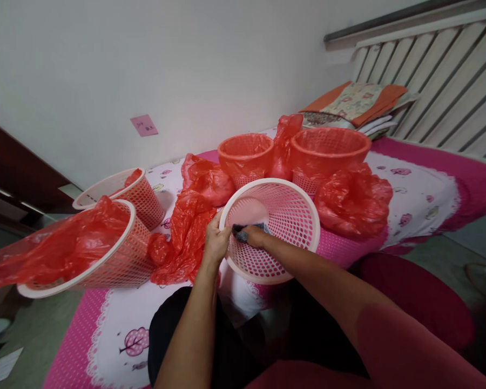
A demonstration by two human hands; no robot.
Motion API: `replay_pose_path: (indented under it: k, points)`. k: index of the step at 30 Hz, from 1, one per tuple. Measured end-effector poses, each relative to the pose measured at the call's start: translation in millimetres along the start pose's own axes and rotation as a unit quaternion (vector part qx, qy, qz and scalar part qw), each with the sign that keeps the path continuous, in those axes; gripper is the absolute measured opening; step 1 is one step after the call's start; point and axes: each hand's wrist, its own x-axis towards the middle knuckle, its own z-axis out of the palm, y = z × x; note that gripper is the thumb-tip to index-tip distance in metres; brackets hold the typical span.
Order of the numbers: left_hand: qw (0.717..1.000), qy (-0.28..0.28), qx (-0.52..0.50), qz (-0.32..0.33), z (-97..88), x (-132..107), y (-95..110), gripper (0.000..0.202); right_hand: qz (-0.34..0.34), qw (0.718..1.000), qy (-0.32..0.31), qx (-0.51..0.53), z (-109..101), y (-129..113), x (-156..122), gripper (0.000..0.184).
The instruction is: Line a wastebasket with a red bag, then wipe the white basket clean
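Observation:
A pink-white mesh basket [291, 216] lies tilted toward me on the bed, its mouth open to the camera. My left hand [215, 243] grips its left rim, fingers closed round the edge. Reaching inside the basket, my right hand [254, 235] presses a small dark grey cloth [240, 232] against the inner wall. Loose red plastic bags [190, 227] lie just left of the basket.
Two baskets lined with red bags [246, 154] [330, 148] stand behind. Another crumpled red bag [354, 200] sits to the right. At the left lie two tipped baskets [121, 194] [117, 265], one with a red bag. Folded bedding [356, 105] is stacked by the headboard.

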Motion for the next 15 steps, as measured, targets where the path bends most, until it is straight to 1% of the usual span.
replay_pose_path:
  k: [2, 5, 8, 10, 15]
  points:
    - [1.000, 0.004, 0.000, -0.002, 0.0, 1, 1, 0.059, -0.003, 1.000, 0.003, 0.015, -3, -4, -1, 0.035]
    - [1.000, 0.007, 0.008, -0.003, 0.5, 2, 3, 0.059, -0.010, 0.999, 0.014, 0.034, -7, -9, -6, 0.024]
    - [1.000, -0.002, 0.017, 0.002, 2.2, 3, 5, 0.062, -0.009, 0.998, 0.033, 0.054, -7, -13, -14, 0.017]
    - [1.000, -0.005, 0.017, 0.006, 3.6, 3, 6, 0.063, -0.012, 0.997, 0.042, 0.070, -5, -15, -21, 0.015]
    - [0.999, 0.014, 0.031, 0.010, 4.9, 2, 8, 0.060, -0.034, 0.993, 0.045, 0.107, -2, -21, -45, 0.013]
